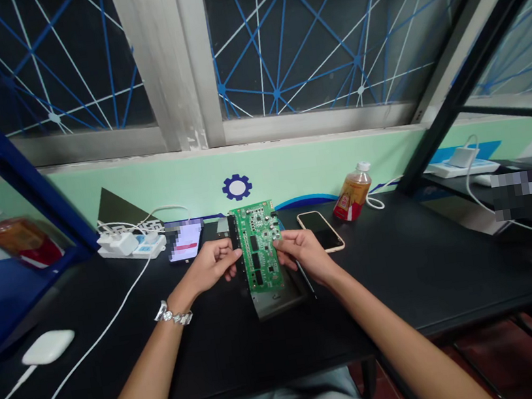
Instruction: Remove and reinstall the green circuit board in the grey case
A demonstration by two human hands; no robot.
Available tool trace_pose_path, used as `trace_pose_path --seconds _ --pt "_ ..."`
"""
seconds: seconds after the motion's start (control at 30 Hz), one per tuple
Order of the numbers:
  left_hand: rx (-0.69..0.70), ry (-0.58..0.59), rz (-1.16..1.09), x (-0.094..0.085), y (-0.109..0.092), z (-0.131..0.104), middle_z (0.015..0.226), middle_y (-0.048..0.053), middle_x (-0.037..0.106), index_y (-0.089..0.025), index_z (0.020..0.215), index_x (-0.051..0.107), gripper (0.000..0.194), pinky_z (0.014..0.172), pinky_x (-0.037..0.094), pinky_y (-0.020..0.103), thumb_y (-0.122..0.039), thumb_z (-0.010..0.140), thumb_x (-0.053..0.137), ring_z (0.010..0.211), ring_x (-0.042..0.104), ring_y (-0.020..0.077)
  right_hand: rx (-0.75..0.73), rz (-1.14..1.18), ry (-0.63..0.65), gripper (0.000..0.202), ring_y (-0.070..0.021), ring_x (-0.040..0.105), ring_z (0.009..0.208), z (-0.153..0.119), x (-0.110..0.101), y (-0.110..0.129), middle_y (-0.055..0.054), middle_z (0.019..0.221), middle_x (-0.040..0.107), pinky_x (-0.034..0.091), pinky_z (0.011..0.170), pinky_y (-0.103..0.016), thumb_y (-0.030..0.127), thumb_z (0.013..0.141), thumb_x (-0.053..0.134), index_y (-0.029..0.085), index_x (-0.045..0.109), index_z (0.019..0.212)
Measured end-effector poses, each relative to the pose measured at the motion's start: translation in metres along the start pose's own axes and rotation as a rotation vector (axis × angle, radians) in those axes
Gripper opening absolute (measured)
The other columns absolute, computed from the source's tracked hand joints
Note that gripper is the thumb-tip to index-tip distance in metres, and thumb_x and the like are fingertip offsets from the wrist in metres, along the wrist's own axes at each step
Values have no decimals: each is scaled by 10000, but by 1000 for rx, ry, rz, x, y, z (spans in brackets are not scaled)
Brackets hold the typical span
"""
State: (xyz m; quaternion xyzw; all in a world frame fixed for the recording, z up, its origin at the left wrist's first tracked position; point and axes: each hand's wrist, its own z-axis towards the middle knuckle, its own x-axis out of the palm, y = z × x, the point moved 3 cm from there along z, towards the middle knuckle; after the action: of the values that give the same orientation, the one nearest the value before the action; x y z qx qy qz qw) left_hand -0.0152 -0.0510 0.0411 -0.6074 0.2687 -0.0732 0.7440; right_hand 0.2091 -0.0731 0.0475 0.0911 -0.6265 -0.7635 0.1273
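Between my hands a green circuit board (262,249) is held up, tilted, with a black connector strip along its left edge. My left hand (219,261) pinches that left edge, thumb in front. On the right edge, my right hand (297,252) grips the board between thumb and curled fingers. Below and behind the board lies a dark flat metal piece (280,302), partly hidden by it. A thin dark rod (307,281) is beside my right fingers; its upper part is hidden.
On the black table (405,272) are a lit phone (186,240), a dark-screened phone (320,230), a drink bottle (351,193), a white power strip (147,248), and a white charger case (48,348) with cables.
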Motion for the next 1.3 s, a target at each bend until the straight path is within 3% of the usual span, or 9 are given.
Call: trace_pose_path --seconds 0.4,0.57,0.63,0.73,0.8,0.9,1.03,1.17,1.3 --pt "61 -60 -61 0 -5 1 559 -38 551 -183 720 488 323 449 420 217 -412 861 667 457 571 119 14 -31 -27 363 -78 392 410 2 3 -3 32 519 549 277 472 -248 448 863 667 180 579 634" --pt "150 -198 -151 9 -7 2 649 -11 560 -155 781 584 279 565 416 241 -421 851 629 617 548 144 69 -34 34 353 -76 399 407 4 7 -10 40 531 544 304 446 -233 469 858 655 182 559 676" --pt "159 -268 -180 14 -5 3 663 -6 556 -153 794 589 281 583 404 246 -429 845 609 647 532 155 101 -42 39 306 -82 398 394 5 8 -14 54 543 552 307 430 -231 471 839 671 185 569 797" --pt "172 -358 -166 21 -4 4 665 -9 540 -152 804 592 284 552 358 239 -434 839 591 606 471 140 71 -76 -87 416 -86 369 400 6 7 -18 100 572 526 290 428 -220 437 788 736 216 500 1050" --pt "193 -389 -141 25 -4 4 691 -3 551 -151 816 598 284 564 361 241 -433 848 586 616 465 140 -40 -149 -209 392 -86 368 454 3 6 -16 108 588 468 289 465 -213 407 798 741 234 471 1023" --pt "214 -382 -114 32 -3 5 714 0 553 -153 822 584 298 585 373 245 -446 873 595 637 474 142 -164 -342 -206 262 -96 376 522 -4 14 -12 75 582 406 287 513 -228 407 872 671 217 501 814" --pt "241 -356 -60 42 -2 5 691 -18 494 -159 785 544 334 576 352 239 -466 903 602 620 438 123 -119 -462 -67 261 -105 395 524 -8 27 -15 45 582 462 285 520 -245 414 873 662 205 564 751" --pt "218 -336 -58 47 -4 3 637 -48 395 -187 718 448 388 529 313 232 -484 904 613 559 387 102 -41 -297 -47 255 -109 421 541 -4 27 -24 40 608 487 313 531 -243 412 841 677 197 561 768" --pt "187 -215 -186 49 -11 1 641 -32 479 -197 743 458 378 524 402 251 -506 948 528 545 495 126 5 -125 -44 274 -104 428 546 1 25 -29 41 618 499 321 545 -240 431 831 668 186 555 782"
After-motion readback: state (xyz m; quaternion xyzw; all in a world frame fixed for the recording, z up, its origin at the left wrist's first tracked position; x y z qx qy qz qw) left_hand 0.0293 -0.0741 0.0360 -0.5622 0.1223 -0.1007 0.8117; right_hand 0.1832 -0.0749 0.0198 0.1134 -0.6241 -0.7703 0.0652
